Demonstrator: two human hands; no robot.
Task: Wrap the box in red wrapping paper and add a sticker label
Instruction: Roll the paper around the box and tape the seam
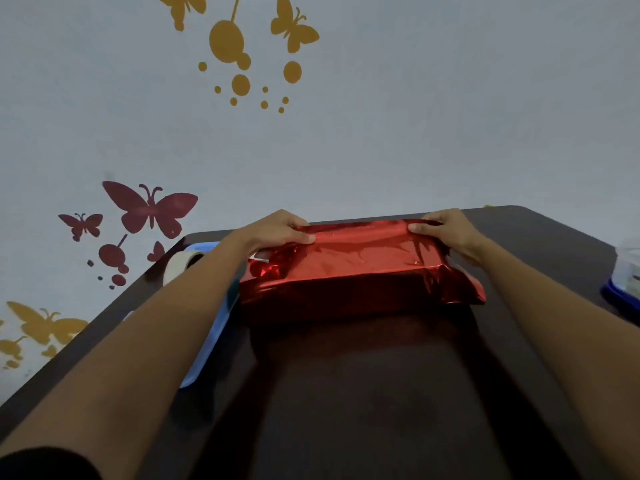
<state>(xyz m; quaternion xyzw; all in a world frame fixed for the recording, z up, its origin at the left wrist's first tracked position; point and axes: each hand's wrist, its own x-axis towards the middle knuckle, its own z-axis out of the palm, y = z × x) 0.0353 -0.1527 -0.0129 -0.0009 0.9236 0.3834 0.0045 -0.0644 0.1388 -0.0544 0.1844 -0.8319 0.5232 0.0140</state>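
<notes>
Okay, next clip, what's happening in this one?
A person is wrapping a box in shiny red paper on a dark table. The left hand and right hand pinch the paper along the far top edge, one near each end. The paper already covers the top and front, but the ends look loose and crumpled. A tape roll sits at the left. No sticker is visible yet.

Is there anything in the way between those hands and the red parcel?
Nothing visible. The left hand and the right hand rest directly on the far edge of the box, thumbs pressing the red paper. The tape roll sits off to the left.
</notes>
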